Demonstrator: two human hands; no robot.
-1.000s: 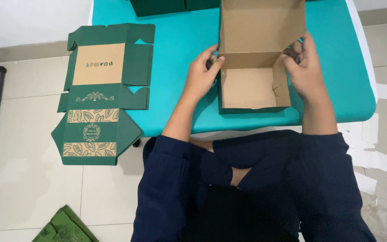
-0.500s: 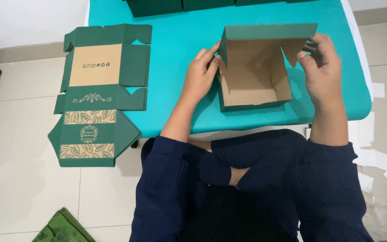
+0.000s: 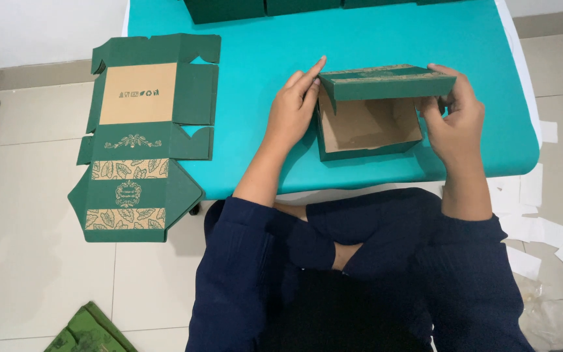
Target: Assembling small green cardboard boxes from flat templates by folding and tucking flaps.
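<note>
A dark green cardboard box point(image 3: 367, 151) with a brown inside sits on the teal table point(image 3: 255, 78). Its lid point(image 3: 386, 83), printed with a leaf pattern, is folded down over the opening, still partly raised. My left hand point(image 3: 292, 111) presses against the box's left wall, fingers stretched up to the lid's left corner. My right hand point(image 3: 454, 117) grips the lid's right end and the right side flap.
A flat unfolded green box blank point(image 3: 143, 133) hangs over the table's left edge. Several finished green boxes point(image 3: 229, 9) line the far edge. White paper scraps point(image 3: 542, 221) lie on the tiled floor at right. Green material point(image 3: 86, 332) lies at bottom left.
The lid stood upright a second ago; it has swung forward and down over the box. My hands moved up with it to the lid's ends.
</note>
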